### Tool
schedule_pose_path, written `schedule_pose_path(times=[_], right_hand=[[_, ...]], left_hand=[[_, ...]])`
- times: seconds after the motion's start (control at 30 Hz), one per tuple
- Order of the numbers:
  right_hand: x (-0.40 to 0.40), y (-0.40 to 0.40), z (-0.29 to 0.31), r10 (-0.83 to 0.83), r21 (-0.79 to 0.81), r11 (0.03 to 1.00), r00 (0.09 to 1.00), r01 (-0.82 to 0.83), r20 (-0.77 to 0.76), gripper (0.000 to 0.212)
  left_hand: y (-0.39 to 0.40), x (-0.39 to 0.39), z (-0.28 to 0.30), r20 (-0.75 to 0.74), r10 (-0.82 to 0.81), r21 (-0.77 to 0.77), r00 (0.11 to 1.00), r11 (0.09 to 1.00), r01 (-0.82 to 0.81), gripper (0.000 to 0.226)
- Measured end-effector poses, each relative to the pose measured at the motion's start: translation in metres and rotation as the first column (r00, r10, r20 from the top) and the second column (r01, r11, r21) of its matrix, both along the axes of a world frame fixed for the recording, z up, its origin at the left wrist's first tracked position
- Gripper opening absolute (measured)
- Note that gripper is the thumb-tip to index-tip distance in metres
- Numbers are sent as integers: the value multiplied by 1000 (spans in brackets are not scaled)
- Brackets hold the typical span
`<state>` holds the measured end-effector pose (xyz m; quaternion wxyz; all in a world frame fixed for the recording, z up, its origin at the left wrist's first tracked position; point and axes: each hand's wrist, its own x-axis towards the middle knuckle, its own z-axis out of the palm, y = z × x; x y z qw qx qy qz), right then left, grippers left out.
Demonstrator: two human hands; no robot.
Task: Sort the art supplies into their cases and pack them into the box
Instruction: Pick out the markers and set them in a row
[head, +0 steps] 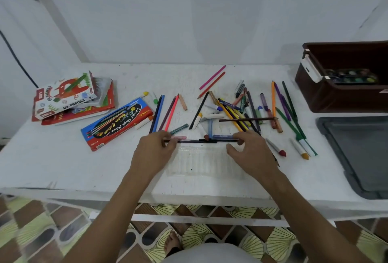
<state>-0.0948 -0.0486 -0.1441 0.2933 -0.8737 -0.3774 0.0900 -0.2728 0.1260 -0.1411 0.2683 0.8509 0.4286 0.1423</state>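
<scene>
A thin black paintbrush [197, 141] lies level between my hands, just above the far edge of a clear plastic tray [199, 162] on the white table [73, 164]. My left hand [155, 151] pinches its left end and my right hand [249, 151] pinches its right end. Loose coloured pencils, markers and oil pastels [241, 111] are scattered behind the tray. A blue and red pencil case [117, 124] and an oil pastels box [65, 96] lie at the left. The brown box [336, 99] stands at the right with a paint palette [352, 75] inside.
A grey lid [357, 153] lies at the right, in front of the brown box. A red booklet [79, 111] sits under the oil pastels box. The table's front edge is close to my body, with patterned floor below.
</scene>
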Motion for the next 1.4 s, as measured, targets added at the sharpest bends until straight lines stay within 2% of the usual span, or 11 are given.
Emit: schedule_pose_path(times=[0.17, 0.33, 0.6, 0.7, 0.9, 1.0, 1.1, 1.23, 1.4], right_hand=[[-5, 40, 1, 120, -8, 993, 993, -120, -16, 28], [-11, 64, -2, 104, -139, 985, 994, -100, 22, 26], [-17, 71, 1, 127, -242, 966, 985, -97, 113, 20], [-16, 70, 0, 125, -209, 973, 986, -100, 109, 18], [-12, 64, 20, 132, 133, 984, 988, -120, -84, 17], [-19, 59, 32, 189, 240, 960, 964, -142, -186, 19], [-31, 58, 35, 248, 261, 950, 925, -173, -287, 22], [-47, 60, 30, 275, 213, 958, 822, -192, -498, 25], [-66, 66, 10, 224, 166, 973, 841, -163, -492, 29]], left_hand=[[17, 44, 13, 9, -128, -21, 992, 992, 128, 36], [26, 76, 4, -94, -226, -33, 970, 974, 224, 36], [21, 84, 0, -264, -211, 43, 941, 972, 231, 22], [19, 83, 1, -231, -180, 32, 956, 981, 192, 21], [20, 50, 20, 16, -55, -34, 998, 998, 56, 23], [12, 16, 30, 64, -17, -61, 998, 998, 21, 21], [0, -15, 32, 56, 26, -117, 998, 993, -19, 16], [-17, -39, 25, 23, 78, -154, 997, 985, -74, 14], [-38, -48, 14, -15, 67, -44, 998, 997, -67, 24]])
